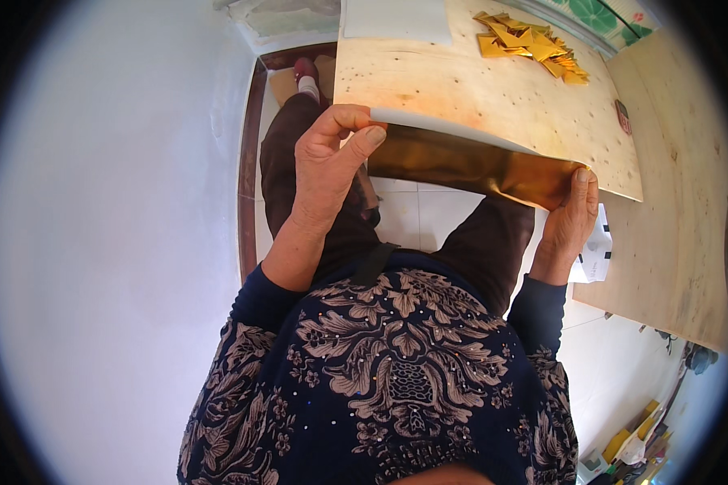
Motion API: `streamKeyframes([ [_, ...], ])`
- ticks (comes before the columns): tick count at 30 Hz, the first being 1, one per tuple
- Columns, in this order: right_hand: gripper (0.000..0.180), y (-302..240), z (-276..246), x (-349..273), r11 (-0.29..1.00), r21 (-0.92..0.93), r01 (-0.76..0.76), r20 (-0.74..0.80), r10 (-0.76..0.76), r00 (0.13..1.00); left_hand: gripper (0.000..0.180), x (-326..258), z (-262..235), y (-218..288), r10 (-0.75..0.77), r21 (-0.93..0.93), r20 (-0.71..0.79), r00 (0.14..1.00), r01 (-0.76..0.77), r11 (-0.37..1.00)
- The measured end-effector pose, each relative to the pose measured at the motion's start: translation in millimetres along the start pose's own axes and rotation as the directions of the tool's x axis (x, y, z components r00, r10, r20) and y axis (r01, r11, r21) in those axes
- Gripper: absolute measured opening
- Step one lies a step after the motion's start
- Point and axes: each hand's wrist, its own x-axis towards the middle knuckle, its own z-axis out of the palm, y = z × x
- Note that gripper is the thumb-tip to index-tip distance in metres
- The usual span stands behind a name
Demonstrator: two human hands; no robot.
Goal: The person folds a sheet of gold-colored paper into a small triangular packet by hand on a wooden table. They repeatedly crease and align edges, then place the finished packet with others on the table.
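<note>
Stretched between both hands is a sheet of gold foil paper, its shiny gold side toward me and a pale strip showing along its upper edge. My left hand pinches the sheet's left end between thumb and fingers. At the other end, my right hand is closed on the right corner, thumb on the gold face. The sheet hangs above my lap, just off the near edge of the wooden table.
A pile of folded gold paper pieces lies at the table's far right. A pale sheet rests at the far left. Near the right edge sits a small dark red object. Another wooden board extends on the right, above a white printed bag.
</note>
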Motion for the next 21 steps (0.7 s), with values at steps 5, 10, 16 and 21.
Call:
streamKeyframes([
  [5, 0.018, 1, 1, -1, 1.0, -0.004, 0.016, -0.024, -0.016, 1.0, 0.01, 0, 2, 6, 0.006, 0.03, -0.024, 1.0, -0.005, 1.0],
  [10, 0.016, 3, -8, -2, 0.998, 0.057, -0.008, 0.046, 0.005, 0.999, 0.013, -3, 7, 8, -0.012, -0.059, -0.068, 0.998, 0.008, 0.998],
  [16, 0.015, 9, -5, 0, 0.999, 0.035, 0.005, -0.02, -0.005, 1.0, 0.017, -6, 6, 11, -0.054, -0.075, -0.074, 0.996, 0.049, 0.996],
  [21, 0.016, 8, 1, -2, 1.0, 0.025, 0.009, -0.071, -0.007, 0.997, 0.018, -7, 8, 15, -0.073, -0.118, -0.091, 0.993, 0.062, 0.991],
])
